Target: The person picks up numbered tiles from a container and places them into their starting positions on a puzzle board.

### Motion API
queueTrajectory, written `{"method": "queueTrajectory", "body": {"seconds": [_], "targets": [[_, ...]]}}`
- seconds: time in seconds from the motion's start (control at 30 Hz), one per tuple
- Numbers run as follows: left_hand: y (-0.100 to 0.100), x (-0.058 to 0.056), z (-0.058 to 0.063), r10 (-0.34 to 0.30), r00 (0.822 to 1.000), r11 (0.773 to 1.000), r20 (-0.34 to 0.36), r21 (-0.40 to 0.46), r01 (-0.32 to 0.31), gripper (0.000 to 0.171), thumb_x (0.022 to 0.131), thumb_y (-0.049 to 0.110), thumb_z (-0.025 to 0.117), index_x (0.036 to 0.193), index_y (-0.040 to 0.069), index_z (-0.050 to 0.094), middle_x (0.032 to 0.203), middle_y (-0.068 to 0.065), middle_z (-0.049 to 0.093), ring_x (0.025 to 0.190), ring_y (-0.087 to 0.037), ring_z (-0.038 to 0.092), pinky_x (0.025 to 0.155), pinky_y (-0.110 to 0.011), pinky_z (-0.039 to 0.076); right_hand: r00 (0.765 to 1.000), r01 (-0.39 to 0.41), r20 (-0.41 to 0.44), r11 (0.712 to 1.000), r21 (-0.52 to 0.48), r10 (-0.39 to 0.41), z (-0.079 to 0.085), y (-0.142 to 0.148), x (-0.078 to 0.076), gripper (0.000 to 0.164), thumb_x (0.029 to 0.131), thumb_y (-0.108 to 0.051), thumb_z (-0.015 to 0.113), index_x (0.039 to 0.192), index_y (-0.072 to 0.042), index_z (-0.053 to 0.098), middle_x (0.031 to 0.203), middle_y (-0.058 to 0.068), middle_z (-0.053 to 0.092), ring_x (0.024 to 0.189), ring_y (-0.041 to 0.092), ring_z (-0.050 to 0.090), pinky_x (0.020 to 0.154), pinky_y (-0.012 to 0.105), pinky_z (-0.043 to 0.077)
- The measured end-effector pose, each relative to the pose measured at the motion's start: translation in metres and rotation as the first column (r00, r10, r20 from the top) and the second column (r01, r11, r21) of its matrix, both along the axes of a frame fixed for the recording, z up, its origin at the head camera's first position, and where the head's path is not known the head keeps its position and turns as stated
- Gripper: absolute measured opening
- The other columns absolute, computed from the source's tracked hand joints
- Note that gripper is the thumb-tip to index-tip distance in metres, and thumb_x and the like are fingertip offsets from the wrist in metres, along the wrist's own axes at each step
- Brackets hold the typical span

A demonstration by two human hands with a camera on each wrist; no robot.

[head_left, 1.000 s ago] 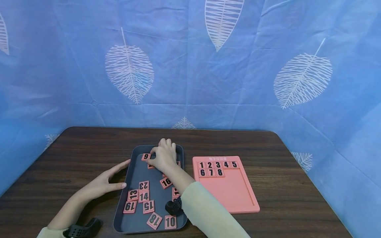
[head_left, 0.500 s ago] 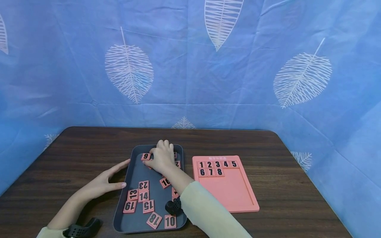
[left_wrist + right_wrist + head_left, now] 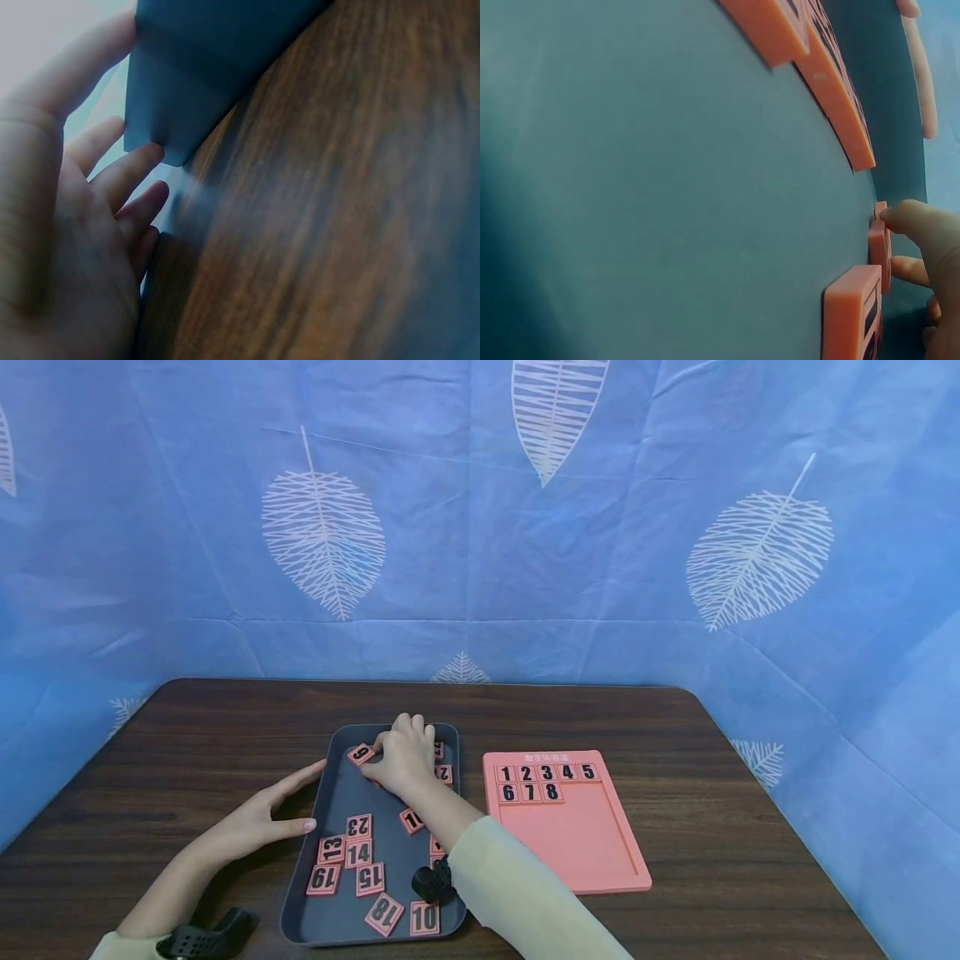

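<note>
My right hand (image 3: 405,760) reaches into the far end of the grey tray (image 3: 300,902). Its thumb and index finger pinch a pink number tile (image 3: 361,753) marked 9, which sits turned at an angle. In the right wrist view, thumb and finger are at the edges of a pink tile (image 3: 879,244). Another tile lies mostly hidden beneath that hand. My left hand (image 3: 251,827) is at the tray's left rim, thumb and fingers spread and extended. The left wrist view has its fingers (image 3: 127,169) against the tray's outer wall (image 3: 187,82).
Several loose tiles lie in the tray, among them 23 (image 3: 358,827), 14 (image 3: 358,853), 18 (image 3: 384,914) and 10 (image 3: 424,918). Right of it, a pink puzzle board (image 3: 570,852) holds tiles 1 to 8 in its upper rows. A blue leaf-print curtain (image 3: 465,568) hangs behind the table.
The 9 tile has turned and shifted slightly left at my right fingertips. My right hand has moved a little left; the left hand stays at the rim.
</note>
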State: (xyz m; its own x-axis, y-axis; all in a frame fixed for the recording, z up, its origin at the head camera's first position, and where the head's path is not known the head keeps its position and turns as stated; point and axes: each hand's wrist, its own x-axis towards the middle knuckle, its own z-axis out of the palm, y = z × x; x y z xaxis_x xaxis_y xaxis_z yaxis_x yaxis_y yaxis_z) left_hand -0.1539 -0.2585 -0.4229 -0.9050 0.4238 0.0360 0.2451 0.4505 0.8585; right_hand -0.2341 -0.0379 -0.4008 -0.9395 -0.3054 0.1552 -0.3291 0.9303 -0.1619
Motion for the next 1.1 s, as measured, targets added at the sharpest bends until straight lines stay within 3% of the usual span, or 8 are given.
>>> {"method": "queueTrajectory", "body": {"seconds": [0.43, 1.1], "targets": [[0.0008, 0.0015, 0.0003, -0.001, 1.0, 1.0, 0.023, -0.001, 0.001, 0.073, 0.092, 0.019, 0.065, 0.153, 0.014, 0.025, 0.154, -0.023, 0.02, 0.136, -0.052, 0.016, 0.093, -0.073, 0.027, 0.999, 0.016, -0.034, 1.0, 0.017, -0.015, -0.0049, -0.0029, 0.0015, 0.05, 0.075, -0.076, 0.058, 0.09, -0.03, 0.072, 0.091, -0.003, 0.041, 0.087, 0.018, 0.032, 0.075, 0.034, 0.027], [0.0001, -0.0001, -0.0002, 0.0, 1.0, 1.0, 0.028, 0.005, 0.0, 0.073, 0.092, 0.02, 0.065, 0.153, 0.013, 0.025, 0.154, -0.023, 0.021, 0.136, -0.051, 0.016, 0.093, -0.073, 0.026, 0.998, 0.039, -0.059, 0.999, -0.005, -0.039, -0.0066, -0.0019, 0.0006, 0.035, 0.077, -0.066, 0.067, 0.091, -0.035, 0.075, 0.089, -0.005, 0.039, 0.085, 0.016, 0.031, 0.074, 0.034, 0.026]]}}
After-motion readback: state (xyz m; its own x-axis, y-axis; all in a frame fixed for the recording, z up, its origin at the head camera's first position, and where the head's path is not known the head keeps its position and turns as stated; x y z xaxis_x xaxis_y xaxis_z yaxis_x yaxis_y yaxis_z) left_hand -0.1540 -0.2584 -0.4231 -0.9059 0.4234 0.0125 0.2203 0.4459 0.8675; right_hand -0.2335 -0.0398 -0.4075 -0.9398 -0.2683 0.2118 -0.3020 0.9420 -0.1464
